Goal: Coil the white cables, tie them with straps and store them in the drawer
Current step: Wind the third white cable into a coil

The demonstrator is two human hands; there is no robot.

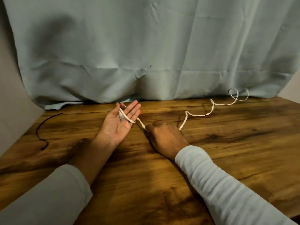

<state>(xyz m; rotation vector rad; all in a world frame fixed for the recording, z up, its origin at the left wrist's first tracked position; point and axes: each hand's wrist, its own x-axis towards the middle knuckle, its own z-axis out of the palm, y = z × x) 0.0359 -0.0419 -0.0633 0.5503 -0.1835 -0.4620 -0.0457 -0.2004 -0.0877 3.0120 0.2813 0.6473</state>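
Checking the hidden bits first: the white cable [198, 115] disappears under the right hand [165, 137], so we can't see the stretch inside the grip. Its far end runs up against the hanging cloth [146, 46] by the table's far right corner, and we can't tell whether it stops there or goes under the fabric. A small white piece lies in the left palm, likely the plug, but it's too blurred to say. Both arms are cut off by the bottom of the view.

The cable is thin, white and looks twisted or braided. One end loops round the fingers of the left hand [119, 123], then runs taut and short to the right hand. Past the right hand it lies slack on the table [227, 143], zigzagging toward the far right corner and ending in a couple of loose loops just beside the cloth.

The left hand is palm up near the middle of the far edge, its fingers straight and spread and the loop lying over them. We can't tell whether the thumb presses on the cable. The right hand is knuckles up just beside it, its fingers curled and pinching the cable between thumb and forefinger.

A thin black strand [37, 131] lies curved near the left edge, well apart from both hands. Pale sleeves cover the forearms, with the left sleeve [48, 197] pushed back further than the right sleeve [219, 184].
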